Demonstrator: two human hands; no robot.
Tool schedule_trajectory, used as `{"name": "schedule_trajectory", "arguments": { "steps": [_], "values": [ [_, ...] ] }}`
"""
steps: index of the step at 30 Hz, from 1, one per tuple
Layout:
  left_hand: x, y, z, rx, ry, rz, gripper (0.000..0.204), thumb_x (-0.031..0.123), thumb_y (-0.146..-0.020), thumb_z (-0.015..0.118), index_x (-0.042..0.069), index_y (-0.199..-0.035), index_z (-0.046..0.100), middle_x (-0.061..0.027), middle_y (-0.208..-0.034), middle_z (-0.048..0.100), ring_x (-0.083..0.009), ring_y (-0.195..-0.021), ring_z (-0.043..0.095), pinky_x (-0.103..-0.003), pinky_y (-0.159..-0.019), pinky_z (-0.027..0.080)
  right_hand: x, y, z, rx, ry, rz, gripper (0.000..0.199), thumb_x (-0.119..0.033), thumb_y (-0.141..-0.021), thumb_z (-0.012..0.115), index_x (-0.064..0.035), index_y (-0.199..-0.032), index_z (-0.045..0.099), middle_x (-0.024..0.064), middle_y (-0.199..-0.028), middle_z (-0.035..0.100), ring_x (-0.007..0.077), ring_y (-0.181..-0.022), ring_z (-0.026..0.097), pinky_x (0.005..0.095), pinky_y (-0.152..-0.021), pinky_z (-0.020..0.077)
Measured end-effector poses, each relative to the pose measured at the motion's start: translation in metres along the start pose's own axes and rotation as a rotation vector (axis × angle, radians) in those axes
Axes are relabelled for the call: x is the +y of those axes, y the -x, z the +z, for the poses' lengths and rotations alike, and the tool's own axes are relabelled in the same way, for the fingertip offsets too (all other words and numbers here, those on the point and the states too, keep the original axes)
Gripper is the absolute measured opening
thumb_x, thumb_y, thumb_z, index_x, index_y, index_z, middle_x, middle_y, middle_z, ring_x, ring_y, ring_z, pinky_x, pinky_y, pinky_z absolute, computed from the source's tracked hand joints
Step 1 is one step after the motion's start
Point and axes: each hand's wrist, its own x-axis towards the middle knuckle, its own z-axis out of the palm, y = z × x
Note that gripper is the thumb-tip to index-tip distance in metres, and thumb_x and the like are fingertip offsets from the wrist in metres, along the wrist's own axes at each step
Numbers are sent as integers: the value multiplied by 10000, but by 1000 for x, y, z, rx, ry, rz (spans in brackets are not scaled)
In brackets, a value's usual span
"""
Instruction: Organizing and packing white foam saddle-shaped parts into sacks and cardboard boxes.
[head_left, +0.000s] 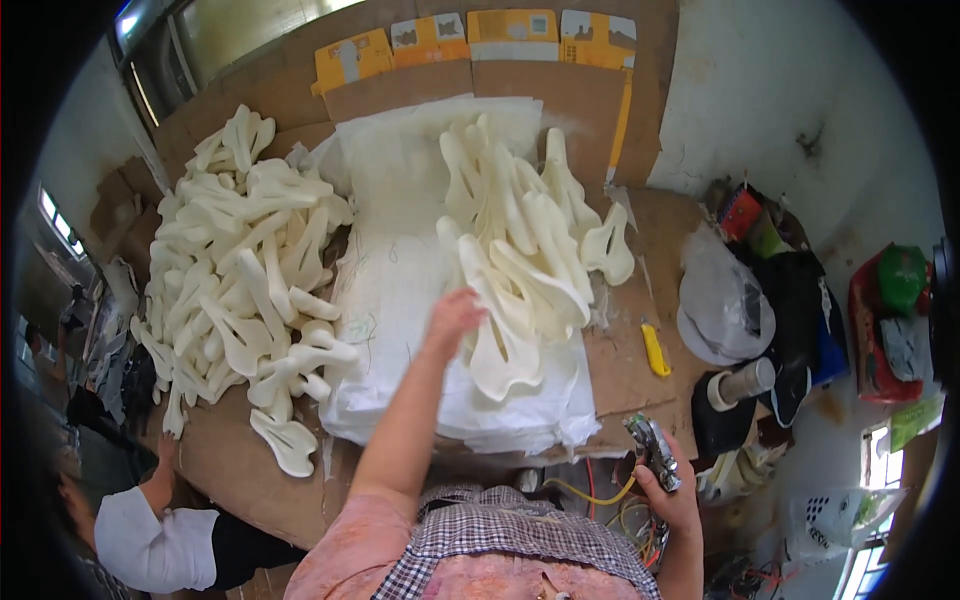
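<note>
While the right hand point(674, 488) holds a metal tool point(653, 453), fingers wrapped round its body, the left hand point(458, 312) is at the left edge of a cream slotted piece point(515, 320); blur, cannot tell if its fingers grip. Piece lies at the near end of a cluster of similar pieces point(540, 215), on a white padded stack point(385, 255). Larger cream pile point(240, 235) to left, on cardboard point(225, 430). Yellow cutter point(655, 350) right of stack.

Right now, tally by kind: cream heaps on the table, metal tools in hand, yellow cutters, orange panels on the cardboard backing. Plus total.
Cream heaps: 2
Metal tool, in the right hand: 1
Yellow cutter: 1
Orange panels: 4
Total: 8
</note>
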Motion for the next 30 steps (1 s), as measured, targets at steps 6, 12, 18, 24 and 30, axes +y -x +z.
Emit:
{"name": "schedule_trajectory", "arguments": {
  "steps": [6,12,18,24,30],
  "values": [
    [-59,-88,84,233,-140,-178,348,58,-773,564,-24,-1099,474,-132,-928,562,-226,-703,602,-300,-549,494,35,-43,-34,34,-88,4,544,-108,-759,670,-13,-1243,440,34,-800,564,93,-670,534,239,-625,458],
    [-81,-111,102,324,-169,-232,311,85,-659,678,11,-934,553,-77,-731,584,-175,-528,525,-283,-453,434,73,-59,-58,19,-75,103,540,-150,-762,668,19,-1224,445,27,-823,557,96,-745,536,242,-682,458],
    [-55,-72,118,228,-611,28,272,132,-613,694,-2,-836,613,-86,-802,628,-153,-668,579,-277,-625,474,71,-101,-51,-73,-32,109,534,-152,-760,674,-4,-1224,455,27,-838,566,105,-755,533,252,-704,445],
    [-95,-58,106,12,-614,-40,454,142,-671,682,-8,-1080,555,-141,-1061,568,-223,-932,546,-316,-802,450,52,-124,-27,-144,-18,24,560,-148,-768,677,-45,-1262,434,35,-847,575,112,-756,544,256,-705,451],
    [-126,-69,92,-10,-951,209,599,188,-705,681,-26,-1220,460,-182,-1096,574,-290,-954,561,-346,-853,445,40,-109,-23,-116,-9,-1,565,-115,-774,672,-67,-1279,421,46,-852,576,122,-755,555,262,-705,461]
  ]
}}
